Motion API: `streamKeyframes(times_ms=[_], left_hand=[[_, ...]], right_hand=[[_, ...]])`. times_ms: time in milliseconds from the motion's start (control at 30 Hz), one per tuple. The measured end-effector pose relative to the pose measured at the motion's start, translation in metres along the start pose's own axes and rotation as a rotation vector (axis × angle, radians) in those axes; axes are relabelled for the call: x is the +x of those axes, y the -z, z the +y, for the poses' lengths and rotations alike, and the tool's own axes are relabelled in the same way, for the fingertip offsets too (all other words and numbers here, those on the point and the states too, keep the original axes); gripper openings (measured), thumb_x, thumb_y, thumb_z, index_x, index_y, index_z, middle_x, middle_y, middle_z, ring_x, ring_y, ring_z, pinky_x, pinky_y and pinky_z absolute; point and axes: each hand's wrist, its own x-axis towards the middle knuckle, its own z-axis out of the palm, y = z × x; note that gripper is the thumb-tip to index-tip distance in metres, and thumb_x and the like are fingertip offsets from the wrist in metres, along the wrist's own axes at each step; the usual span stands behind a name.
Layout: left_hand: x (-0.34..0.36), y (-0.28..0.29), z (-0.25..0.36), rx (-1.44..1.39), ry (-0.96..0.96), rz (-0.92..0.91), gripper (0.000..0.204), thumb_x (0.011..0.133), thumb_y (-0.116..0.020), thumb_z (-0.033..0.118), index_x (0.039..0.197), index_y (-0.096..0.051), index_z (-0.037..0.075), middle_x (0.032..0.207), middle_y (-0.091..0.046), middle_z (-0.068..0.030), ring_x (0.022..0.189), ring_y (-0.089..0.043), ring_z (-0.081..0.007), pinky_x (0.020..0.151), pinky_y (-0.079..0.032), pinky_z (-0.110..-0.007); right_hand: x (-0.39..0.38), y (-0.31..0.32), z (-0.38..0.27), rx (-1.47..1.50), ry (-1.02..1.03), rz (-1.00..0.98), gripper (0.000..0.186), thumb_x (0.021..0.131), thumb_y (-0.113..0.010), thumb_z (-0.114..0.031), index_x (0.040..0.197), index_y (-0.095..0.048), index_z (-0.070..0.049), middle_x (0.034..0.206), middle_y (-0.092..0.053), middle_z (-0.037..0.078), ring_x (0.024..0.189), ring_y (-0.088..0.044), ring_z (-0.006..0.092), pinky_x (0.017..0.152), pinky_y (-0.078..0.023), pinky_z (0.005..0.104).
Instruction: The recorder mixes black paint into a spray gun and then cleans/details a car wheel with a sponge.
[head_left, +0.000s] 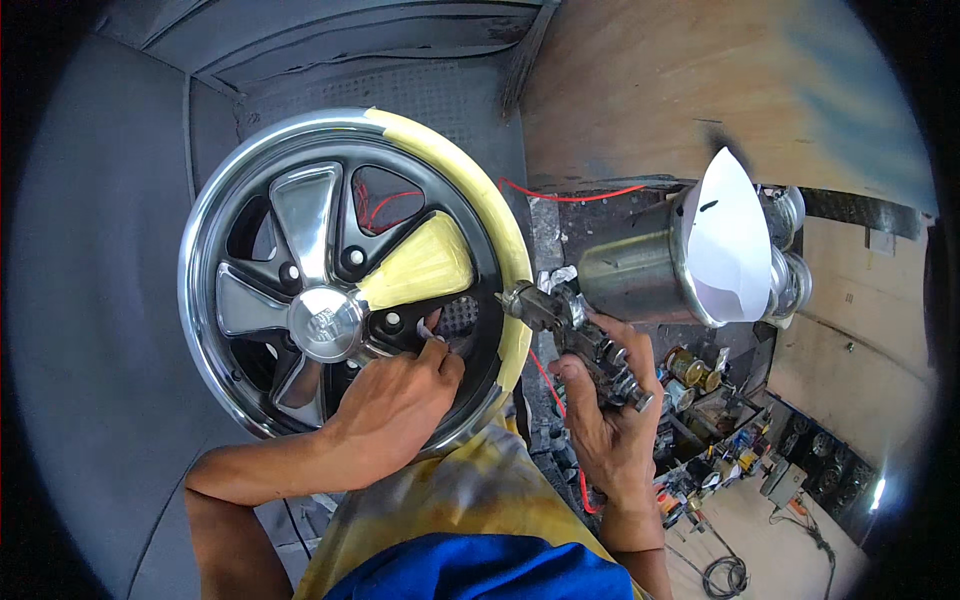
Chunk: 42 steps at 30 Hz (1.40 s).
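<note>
A chrome-and-black car wheel [305, 200] faces me. Yellow masking tape [425, 262] covers one spoke, and more lines the right part of the rim. My left hand [398, 402] is closed in a pinch at the wheel's lower right opening, below the taped spoke. A small pale bit shows by its fingertips, too little to name. My right hand [612, 405] grips a metal spray gun [590, 345] just right of the rim, its nozzle toward the wheel. On the gun sits a metal paint cup [630, 262], tilted, with white paper [730, 245] over its mouth.
A thin red hose [575, 193] runs behind the wheel and down past the gun. Grey booth walls [110, 250] stand at left, a wooden panel [680, 90] at upper right. Cans and tools [715, 440] crowd the lower right, near a coiled black cable [725, 577].
</note>
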Motion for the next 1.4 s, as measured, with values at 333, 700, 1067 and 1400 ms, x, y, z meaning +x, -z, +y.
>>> streamKeyframes(times_ms=[333,700,1067,1400], left_hand=[[0.003,0.005,0.004,0.05,-0.026,-0.039,0.036,0.077,-0.068,-0.003,0.111,-0.067,-0.013,0.107,-0.068,-0.0285,0.084,-0.077,-0.0364,0.071,-0.064,-0.04],[-0.006,0.004,0.011,0.078,0.021,-0.151,0.03,0.075,-0.068,-0.007,0.105,-0.066,-0.01,0.106,-0.065,-0.0242,0.078,-0.074,-0.0381,0.066,-0.062,-0.043],[-0.029,-0.016,0.024,-0.098,0.257,0.056,0.013,0.099,-0.066,0.009,0.104,-0.067,-0.003,0.101,-0.069,-0.0218,0.082,-0.071,-0.0449,0.069,-0.06,-0.052],[-0.042,-0.062,0.043,-0.361,0.399,0.394,0.014,0.102,-0.064,0.006,0.111,-0.067,-0.005,0.103,-0.073,-0.0264,0.09,-0.07,-0.0493,0.077,-0.056,-0.053]], right_hand=[[-0.022,0.009,0.007,0.029,-0.055,-0.002,0.039,0.096,-0.079,-0.007,0.131,-0.065,0.001,0.102,-0.068,0.018,0.089,-0.069,0.0288,0.084,-0.054,0.0357],[-0.044,0.033,0.029,0.041,-0.08,0.026,0.039,0.099,-0.078,-0.014,0.131,-0.062,0.001,0.097,-0.075,0.014,0.074,-0.064,0.0153,0.069,-0.049,0.0285],[-0.058,0.06,0.06,0.055,-0.174,0.112,0.032,0.102,-0.072,-0.007,0.131,-0.062,0.004,0.102,-0.073,0.013,0.09,-0.068,0.0153,0.083,-0.054,0.0313],[-0.056,0.082,0.077,-0.038,-0.133,-0.097,0.034,0.101,-0.072,-0.009,0.132,-0.061,0.002,0.104,-0.073,0.018,0.094,-0.07,0.0197,0.084,-0.055,0.0366]])
